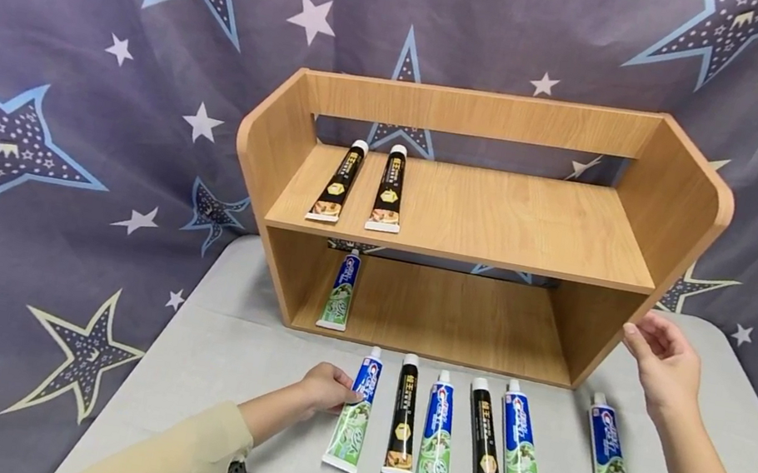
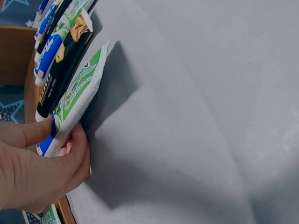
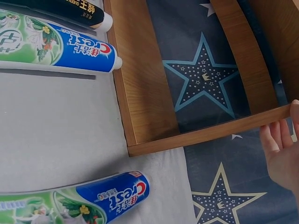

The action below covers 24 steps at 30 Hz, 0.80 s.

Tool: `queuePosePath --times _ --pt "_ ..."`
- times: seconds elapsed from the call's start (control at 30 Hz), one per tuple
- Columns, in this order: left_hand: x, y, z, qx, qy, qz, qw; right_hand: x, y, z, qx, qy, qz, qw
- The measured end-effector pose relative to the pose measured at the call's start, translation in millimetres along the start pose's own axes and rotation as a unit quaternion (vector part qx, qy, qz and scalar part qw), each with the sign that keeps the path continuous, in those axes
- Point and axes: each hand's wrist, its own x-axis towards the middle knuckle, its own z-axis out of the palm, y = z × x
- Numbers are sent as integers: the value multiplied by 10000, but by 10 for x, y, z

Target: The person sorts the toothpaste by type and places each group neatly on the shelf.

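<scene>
My left hand point(image 1: 325, 388) pinches a blue-and-green Crest toothpaste tube point(image 1: 350, 433) between thumb and fingers at the left end of a row on the table. In the left wrist view, this tube point(image 2: 80, 97) is tilted, its flat crimped end raised and casting a shadow. At the wooden shelf point(image 1: 459, 256), my right hand point(image 1: 664, 367) holds the front edge of the right side panel. The right wrist view puts the thumb on one side of that panel edge point(image 3: 224, 127) and the curled fingers point(image 3: 279, 135) on the other.
Two black toothpaste tubes point(image 1: 390, 192) lie on the upper board; one Crest tube point(image 1: 340, 293) lies on the lower board at left. Black and Crest tubes point(image 1: 438, 446) line the grey table before the shelf. Another Crest tube point(image 1: 608, 467) lies apart, near my right forearm. A starry curtain point(image 1: 141, 245) hangs behind.
</scene>
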Motion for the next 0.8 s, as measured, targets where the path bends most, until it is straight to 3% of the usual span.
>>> queuePosePath --times 0.2,0.53,0.8 --pt "12 45 -45 -185 -103 -123 9997 -1 -10 -4 -90 12 67 9999" --pt "144 132 -145 -809 -176 -436 9956 -13 -15 0 -144 10 61 9999" --pt "276 202 -201 -1118 -272 -389 9926 -17 -11 3 -17 -59 -37 10000"
